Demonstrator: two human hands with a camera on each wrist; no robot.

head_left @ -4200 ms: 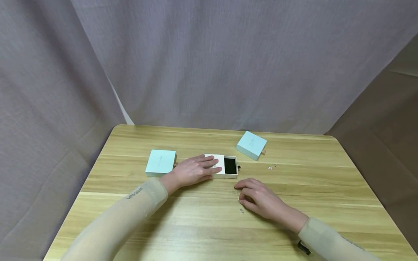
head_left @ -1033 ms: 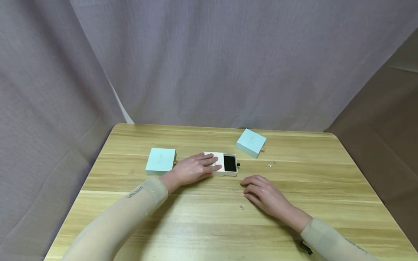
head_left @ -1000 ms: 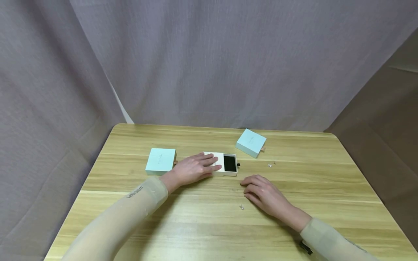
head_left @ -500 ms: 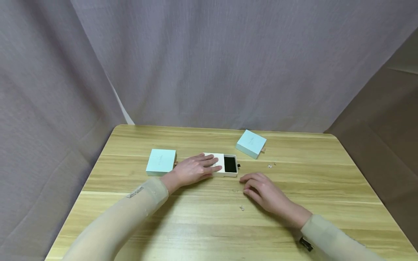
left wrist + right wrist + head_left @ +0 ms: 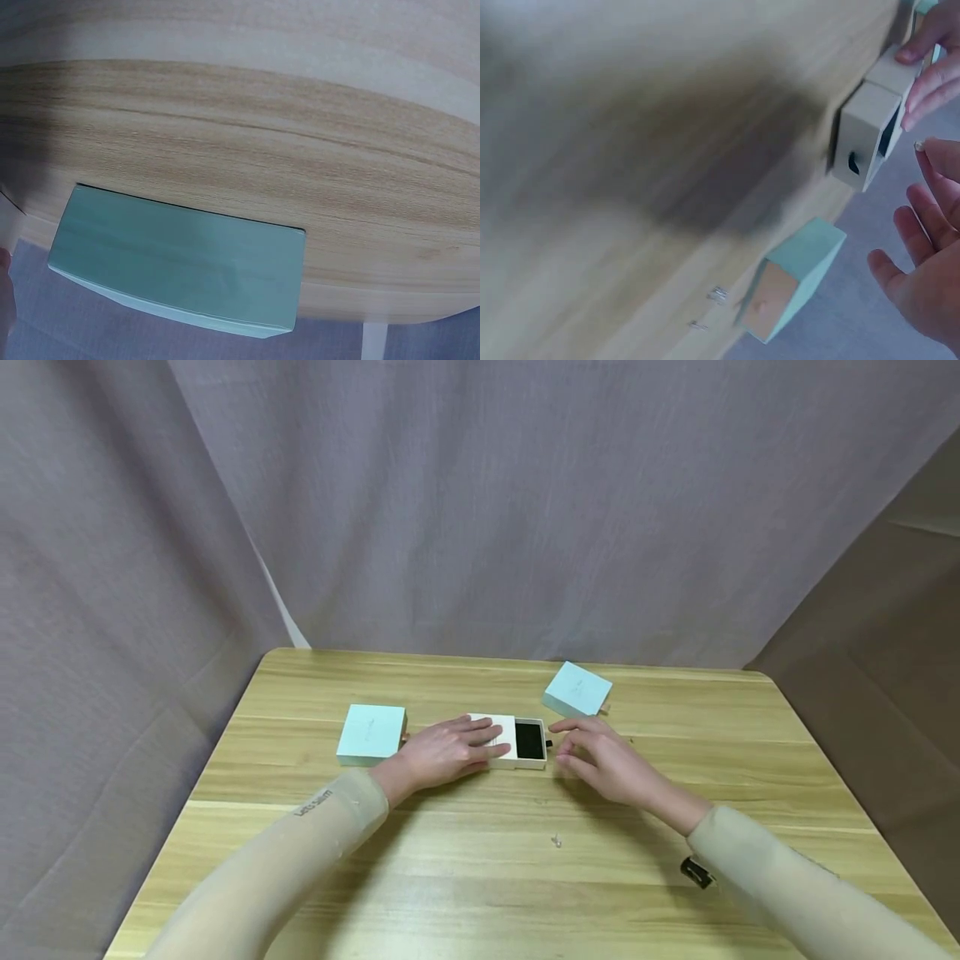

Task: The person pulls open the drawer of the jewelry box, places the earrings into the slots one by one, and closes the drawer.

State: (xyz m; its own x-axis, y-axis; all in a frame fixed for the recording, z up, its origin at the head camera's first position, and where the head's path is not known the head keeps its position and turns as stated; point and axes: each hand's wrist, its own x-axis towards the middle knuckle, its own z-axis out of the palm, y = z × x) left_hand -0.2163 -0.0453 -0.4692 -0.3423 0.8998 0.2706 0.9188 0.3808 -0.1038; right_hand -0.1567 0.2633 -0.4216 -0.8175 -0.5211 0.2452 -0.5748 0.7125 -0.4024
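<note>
In the head view my left hand [image 5: 442,752] rests on the sleeve of a small white drawer box [image 5: 505,737], fingers straight across its top and thumb along the near side. The drawer [image 5: 531,741], with its black lining, is pulled partway out to the right. Just right of its black tab, my right hand [image 5: 607,764] hovers above the table. The right wrist view shows its thumb and forefinger pinching a tiny shiny earring [image 5: 919,145], the other fingers loosely spread. Another small earring [image 5: 556,841] lies on the table nearer the front.
A pale teal box [image 5: 371,732] sits left of the white one, and a second teal box [image 5: 577,687] lies turned at the back right. Small earrings [image 5: 717,294] lie beside that second box. Grey curtain [image 5: 480,510] hangs behind the wooden table [image 5: 465,877].
Over four seconds my right hand draws back from the near earrings, then rises away from me to beside the drawer. It now holds an earring. My left hand stays on the box.
</note>
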